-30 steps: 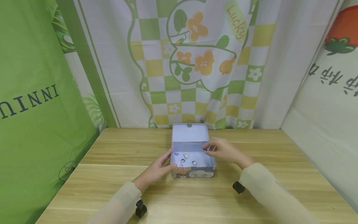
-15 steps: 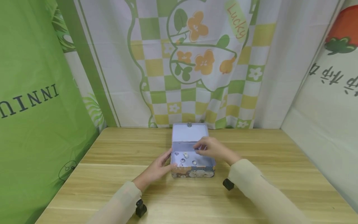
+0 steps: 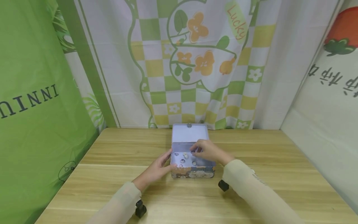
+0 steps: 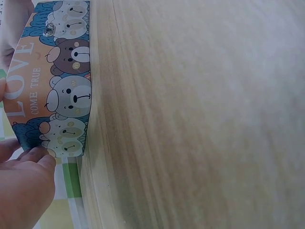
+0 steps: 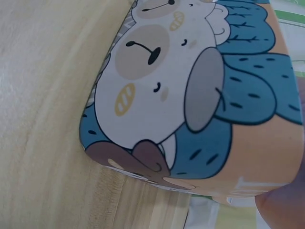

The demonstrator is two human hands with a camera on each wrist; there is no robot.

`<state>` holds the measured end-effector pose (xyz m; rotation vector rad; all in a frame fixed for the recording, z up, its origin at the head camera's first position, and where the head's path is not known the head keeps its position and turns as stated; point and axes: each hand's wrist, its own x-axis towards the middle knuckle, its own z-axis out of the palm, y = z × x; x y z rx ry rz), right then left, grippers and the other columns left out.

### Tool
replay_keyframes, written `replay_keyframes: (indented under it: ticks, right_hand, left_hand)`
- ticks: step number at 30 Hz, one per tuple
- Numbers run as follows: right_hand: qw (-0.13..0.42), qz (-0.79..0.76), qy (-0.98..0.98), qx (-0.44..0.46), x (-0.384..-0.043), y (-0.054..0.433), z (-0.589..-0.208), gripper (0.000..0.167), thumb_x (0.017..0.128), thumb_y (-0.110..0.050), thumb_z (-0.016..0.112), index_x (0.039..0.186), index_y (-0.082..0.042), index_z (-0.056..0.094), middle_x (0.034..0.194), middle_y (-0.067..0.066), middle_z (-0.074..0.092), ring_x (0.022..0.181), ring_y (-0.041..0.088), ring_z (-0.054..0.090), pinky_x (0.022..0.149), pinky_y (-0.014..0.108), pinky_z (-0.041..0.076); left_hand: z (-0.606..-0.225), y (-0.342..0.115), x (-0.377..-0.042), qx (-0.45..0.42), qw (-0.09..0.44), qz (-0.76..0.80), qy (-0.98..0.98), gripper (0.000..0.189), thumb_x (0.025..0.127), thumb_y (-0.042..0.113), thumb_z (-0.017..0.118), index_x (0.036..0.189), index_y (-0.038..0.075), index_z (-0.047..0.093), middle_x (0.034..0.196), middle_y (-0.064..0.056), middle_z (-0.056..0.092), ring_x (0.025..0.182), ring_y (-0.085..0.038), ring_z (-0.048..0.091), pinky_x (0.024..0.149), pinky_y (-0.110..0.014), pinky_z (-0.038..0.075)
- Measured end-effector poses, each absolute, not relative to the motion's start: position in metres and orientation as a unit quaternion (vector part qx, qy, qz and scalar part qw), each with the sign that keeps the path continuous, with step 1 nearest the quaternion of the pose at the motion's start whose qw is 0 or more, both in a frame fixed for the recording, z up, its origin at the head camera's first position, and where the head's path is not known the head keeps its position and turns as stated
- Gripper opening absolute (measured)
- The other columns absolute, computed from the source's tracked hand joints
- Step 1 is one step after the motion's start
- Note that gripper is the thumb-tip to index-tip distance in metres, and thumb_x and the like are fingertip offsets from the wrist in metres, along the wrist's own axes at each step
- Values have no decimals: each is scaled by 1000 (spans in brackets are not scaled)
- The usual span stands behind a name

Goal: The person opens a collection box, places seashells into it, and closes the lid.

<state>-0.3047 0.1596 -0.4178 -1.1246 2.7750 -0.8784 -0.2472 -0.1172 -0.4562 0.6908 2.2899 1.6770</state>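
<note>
A tin box [image 3: 193, 172] with printed cartoon bears stands on the table, its lid [image 3: 184, 133] raised at the back. Several small, pale shell-like pieces [image 3: 185, 156] lie scattered on its inside floor. My left hand [image 3: 158, 168] holds the box by its left end, thumb at the front rim and fingers along the side. Over the inside of the box, my right hand [image 3: 208, 151] pinches a small dark-looking piece [image 3: 193, 151], mostly hidden by the fingertips. In the right wrist view the bear print [image 5: 157, 71] fills the middle, and the fingertips are out of sight.
The box stands on a wood-grain table [image 3: 179, 202], near its back edge. A patterned curtain [image 3: 156, 102] hangs right behind. Green cloth [image 3: 33, 124] closes the left side and white cloth [image 3: 321, 124] the right. A thin dark cord [image 3: 67, 168] shows at the left edge.
My right hand has moved left from the box's right end to over its middle, and sits slightly lower now. My left hand and the box have stayed in place.
</note>
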Motion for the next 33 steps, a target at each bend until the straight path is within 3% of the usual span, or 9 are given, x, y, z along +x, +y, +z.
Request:
replay_keyframes:
  ticks: [15,23,33]
  right_hand:
    - [5,-285,885,-368,-301,162,-413,21,92,-8,70,112,-2,73,105,10,69,89,18,65,79,28,57]
    - [-19,-284,882,-375,-294,176,-401,22,92,-5,70,113,-4,73,104,9,69,87,17,65,76,25,57]
    - [-32,-288,884,-368,-282,207,-391,21,91,-2,70,111,-5,73,106,9,70,88,17,65,77,34,59]
  left_hand:
    - [-455,-118,-246,235,108,564,784,75,102,18,61,160,5,16,166,-15,11,150,-36,15,120,-56,13]
    - [-456,-116,-246,234,103,559,789,75,101,16,61,160,4,16,166,-14,12,150,-36,16,120,-52,14]
    - [-457,-116,-246,229,97,559,791,75,101,16,62,160,3,17,166,-14,13,150,-35,16,121,-49,14]
